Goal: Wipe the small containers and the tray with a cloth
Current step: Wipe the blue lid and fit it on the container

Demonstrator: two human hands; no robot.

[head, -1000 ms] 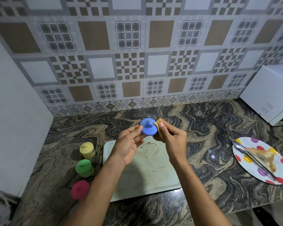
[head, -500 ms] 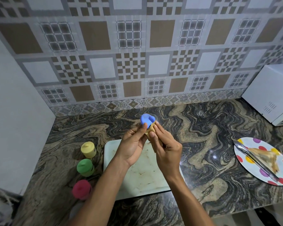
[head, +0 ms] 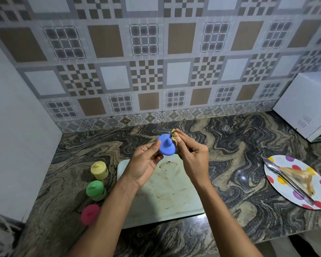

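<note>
blue pot (head: 166,147): up in the air over the far end of the tray, between both hands, knob facing the camera. This is the one getting wiped right now, I'd say.
cloth (head: 174,137): small tan wad, pressed on the blue pot's right edge.
left hand (head: 145,164): grip closed on the blue pot, pinching its left rim.
right hand (head: 191,154): grip closed on the cloth, fingertips bunching it up against the pot.
tray (head: 174,204): flat on the tabletop (head: 230,145) under the hands. Brown smears and rings all over it, so pretty sure it hasn't been done yet.
yellow pot (head: 99,170), green pot (head: 95,190), red pot (head: 90,214): standing in a row just left of the tray, far to near. Can't tell whether they're wiped or not.
progress: somewhere in the middle, my guess. Blue pot in hand, tray definitely left, the other three unknown.
plate (head: 289,158): dotted one off to the right with food and tongs, not part of this.
</note>
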